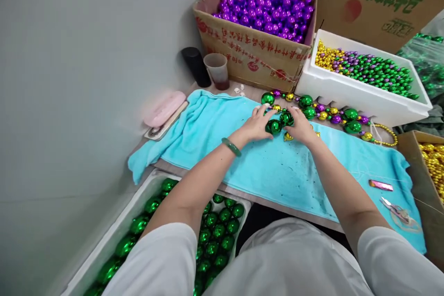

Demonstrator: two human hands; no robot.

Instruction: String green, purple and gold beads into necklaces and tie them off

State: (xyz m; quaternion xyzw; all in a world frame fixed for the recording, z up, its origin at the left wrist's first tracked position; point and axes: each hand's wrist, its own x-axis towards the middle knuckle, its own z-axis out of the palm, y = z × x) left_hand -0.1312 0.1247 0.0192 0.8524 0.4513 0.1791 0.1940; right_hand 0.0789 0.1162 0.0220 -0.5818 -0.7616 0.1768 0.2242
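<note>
My left hand (257, 126), with a green bangle (231, 147) on its wrist, curves its fingers and thumb around a large shiny green ball bead (274, 126). Close beside it, my right hand (301, 125) has its fingertips on another dark green bead (286, 119). Small gold beads (287, 136) lie under and next to the right hand. Behind both hands runs a bead strand (336, 119) of green, purple and gold balls, ending at the right in a loop of small gold beads (390, 132). Everything rests on or behind a turquoise towel (277, 171).
Behind stand a carton (249, 51) of purple balls and a white foam box (360, 95) of small beads. A foam box (114, 222) of green balls sits below left. Scissors (397, 210), a pink lighter (380, 185), a cup (218, 71) and a pink case (164, 108) lie around.
</note>
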